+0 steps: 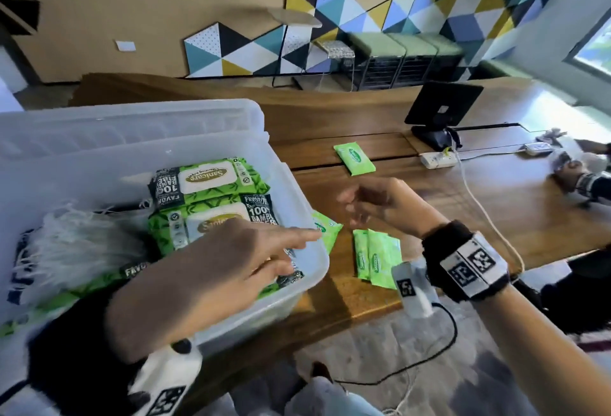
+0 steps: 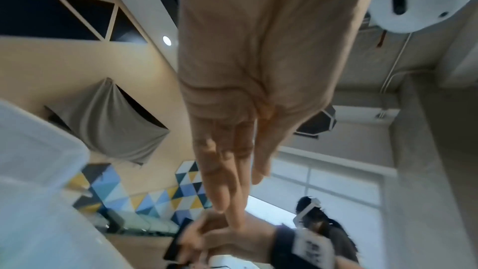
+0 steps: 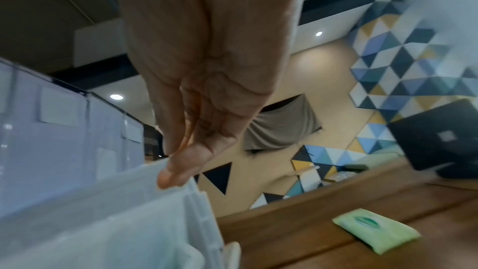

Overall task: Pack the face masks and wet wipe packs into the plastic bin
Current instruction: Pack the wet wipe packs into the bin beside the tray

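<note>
From my remote station, the left hand (image 1: pixel 251 257) lay nearest the head camera, its fingers straight and empty, stretched across the right-hand rim of the plastic bin (image 1: pixel 310 286), forefinger pointing toward the table. The right hand (image 1: pixel 380 204) hovered above the wooden table (image 1: pixel 496 217) just beyond the bin, fingers loosely bent and carrying nothing. Inside the bin, two large wet wipe packs (image 1: pixel 205 180) lay flat side by side toward the far wall, and a white tangle that I took for the face masks (image 1: pixel 76 243) and their ear loops filled the near left portion. More green packaging showed beneath my left forearm. Three groups remained outside: a pair of small wipe packs (image 1: pixel 373 257) on the table below the right hand, one small pack (image 1: pixel 325 228) wedged against the bin's outer wall, and a far pack (image 1: pixel 354 157) well apart toward the power strip (image 1: pixel 436 159). I judged the packing well along, with only small packs left. The risks I saw were these: the wedged pack could slide under the bin or off the table's edge if the bin were nudged; the two hands, close together, could collide reaching for the same pair; loose mask loops could snag fingers and drag masks out; and a reach for the far pack could catch the white cable (image 1: pixel 479 204) trailing across the table.
</note>
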A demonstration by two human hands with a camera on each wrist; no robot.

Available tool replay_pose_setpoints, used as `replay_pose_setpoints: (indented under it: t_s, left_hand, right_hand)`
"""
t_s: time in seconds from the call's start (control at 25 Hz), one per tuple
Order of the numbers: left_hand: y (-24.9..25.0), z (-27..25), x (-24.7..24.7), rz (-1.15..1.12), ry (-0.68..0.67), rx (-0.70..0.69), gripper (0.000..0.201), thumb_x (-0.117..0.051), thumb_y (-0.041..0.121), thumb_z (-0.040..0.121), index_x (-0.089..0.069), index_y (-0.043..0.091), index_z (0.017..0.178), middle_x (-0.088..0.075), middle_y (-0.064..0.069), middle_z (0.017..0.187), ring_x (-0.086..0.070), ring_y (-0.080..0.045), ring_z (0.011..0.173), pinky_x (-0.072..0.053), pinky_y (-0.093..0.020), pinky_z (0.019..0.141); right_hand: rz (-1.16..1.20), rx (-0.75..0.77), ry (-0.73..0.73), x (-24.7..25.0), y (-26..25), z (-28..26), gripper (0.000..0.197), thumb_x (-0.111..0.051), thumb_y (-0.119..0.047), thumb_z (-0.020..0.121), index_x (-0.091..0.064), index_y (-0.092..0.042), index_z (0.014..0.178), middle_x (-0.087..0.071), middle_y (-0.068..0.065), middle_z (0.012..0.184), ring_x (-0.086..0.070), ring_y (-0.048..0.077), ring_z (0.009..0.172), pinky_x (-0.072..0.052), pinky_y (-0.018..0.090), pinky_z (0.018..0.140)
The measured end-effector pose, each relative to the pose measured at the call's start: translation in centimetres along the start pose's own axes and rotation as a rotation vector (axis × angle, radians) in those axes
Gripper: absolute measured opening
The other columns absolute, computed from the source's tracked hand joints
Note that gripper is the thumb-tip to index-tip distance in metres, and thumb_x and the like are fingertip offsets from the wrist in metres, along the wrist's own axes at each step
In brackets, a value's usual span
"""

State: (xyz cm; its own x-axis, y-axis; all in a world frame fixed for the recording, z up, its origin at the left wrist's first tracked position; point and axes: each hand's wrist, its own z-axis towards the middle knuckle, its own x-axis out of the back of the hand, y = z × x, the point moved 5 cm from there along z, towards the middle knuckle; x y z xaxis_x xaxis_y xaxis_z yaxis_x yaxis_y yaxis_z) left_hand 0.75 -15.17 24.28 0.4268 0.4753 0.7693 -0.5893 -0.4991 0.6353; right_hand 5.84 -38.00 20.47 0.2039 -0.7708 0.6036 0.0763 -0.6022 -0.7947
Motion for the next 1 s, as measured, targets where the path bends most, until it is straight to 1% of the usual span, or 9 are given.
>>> replay_pose_setpoints:
  t_s: [0.12, 0.2, 0.32, 0.4, 0.56, 0.68, 0.8, 0.88, 1.0]
  left_hand:
    - [4.9, 1.7, -6.5, -0.096, -0.123, 0.003, 0.063, -0.040, -0.007, 0.089, -0.050, 0.036, 0.134, -0.061, 0.014, 0.124, -0.060, 0.004, 0.100, -0.046, -0.012, 0.086]
    - [5.3, 4.0, -12.2, -0.036, -0.285, 0.099, 0.069, -0.033, -0.014, 0.085, -0.046, 0.028, 0.138, -0.057, 0.006, 0.131, -0.056, -0.004, 0.111, -0.042, -0.016, 0.091]
    - [0.8, 8.3, -20.4, 0.023, -0.400, 0.345, 0.061, -0.036, -0.008, 0.087, -0.038, 0.013, 0.144, -0.045, -0.011, 0.144, -0.043, -0.024, 0.131, -0.032, -0.026, 0.106]
    - [-2.6, 10.2, -24.4, 0.058, -0.356, 0.521, 0.049, -0.039, 0.002, 0.094, -0.034, 0.003, 0.143, -0.038, -0.017, 0.146, -0.039, -0.031, 0.132, -0.030, -0.030, 0.105]
    - [-7.5, 12.9, -27.9, -0.002, -0.120, 0.759, 0.054, -0.034, 0.009, 0.099, -0.012, 0.003, 0.148, -0.025, -0.012, 0.153, -0.029, -0.023, 0.140, -0.021, -0.026, 0.108]
    - [-11.4, 14.3, -27.6, -0.241, 0.162, 0.955, 0.060, -0.041, 0.018, 0.099, -0.010, 0.001, 0.149, -0.027, -0.018, 0.151, -0.032, -0.027, 0.138, -0.026, -0.026, 0.104]
    - [-14.9, 14.9, -28.3, -0.714, 0.510, 1.057, 0.069, -0.052, 0.028, 0.095, -0.016, 0.000, 0.147, -0.038, -0.020, 0.145, -0.042, -0.030, 0.131, -0.033, -0.032, 0.107]
    - [-16.0, 14.8, -29.1, -0.987, 0.712, 1.084, 0.073, -0.059, 0.036, 0.089, -0.025, 0.003, 0.144, -0.047, -0.020, 0.139, -0.048, -0.030, 0.125, -0.038, -0.046, 0.106]
    - [-15.7, 15.3, -29.3, -1.202, 0.846, 1.041, 0.043, -0.057, 0.026, 0.092, -0.049, 0.003, 0.127, -0.062, -0.017, 0.120, -0.061, -0.029, 0.107, -0.052, -0.040, 0.086]
  right_hand:
    - [-0.065, -0.110, -0.034, 1.2, 7.4, 0.8, 0.019, -0.054, 0.008, 0.088, -0.061, -0.008, 0.095, -0.067, 0.013, 0.085, -0.063, 0.007, 0.058, -0.051, 0.016, 0.059]
    - [-0.269, -0.160, -0.117, -0.4, 11.5, 2.1, 0.017, -0.057, 0.001, 0.087, -0.063, -0.005, 0.101, -0.069, 0.018, 0.096, -0.065, 0.012, 0.071, -0.047, 0.014, 0.062]
    - [-0.557, -0.269, -0.276, -4.1, 16.7, 5.2, 0.039, -0.058, -0.019, 0.090, -0.053, -0.003, 0.125, -0.057, 0.016, 0.127, -0.053, 0.026, 0.117, -0.036, 0.025, 0.091]
    - [-0.616, -0.314, -0.323, -6.5, 19.3, 7.7, 0.057, -0.057, -0.030, 0.090, -0.039, -0.003, 0.137, -0.041, 0.015, 0.142, -0.035, 0.030, 0.132, -0.027, 0.030, 0.105]
    - [-0.581, -0.371, -0.196, -8.4, 22.2, 11.4, 0.072, -0.062, -0.034, 0.086, -0.025, -0.002, 0.140, -0.032, 0.017, 0.143, -0.026, 0.034, 0.133, -0.027, 0.041, 0.109]
    - [-0.539, -0.381, -0.116, -8.8, 22.8, 12.8, 0.077, -0.068, -0.035, 0.081, -0.027, -0.002, 0.137, -0.035, 0.018, 0.140, -0.030, 0.033, 0.132, -0.030, 0.040, 0.107]
    - [-0.361, -0.458, -0.111, -8.9, 22.9, 12.2, 0.071, -0.075, -0.035, 0.075, -0.039, -0.005, 0.129, -0.039, 0.015, 0.133, -0.043, 0.034, 0.124, -0.036, 0.040, 0.102]
    - [-0.241, -0.457, -0.111, -8.7, 22.6, 10.4, 0.064, -0.076, -0.031, 0.075, -0.043, -0.007, 0.124, -0.043, 0.014, 0.128, -0.050, 0.035, 0.118, -0.041, 0.040, 0.096]
    - [-0.054, -0.408, -0.122, -8.0, 22.8, 6.9, 0.055, -0.076, -0.030, 0.074, -0.049, -0.007, 0.116, -0.057, 0.013, 0.119, -0.057, 0.027, 0.105, -0.045, 0.033, 0.085]
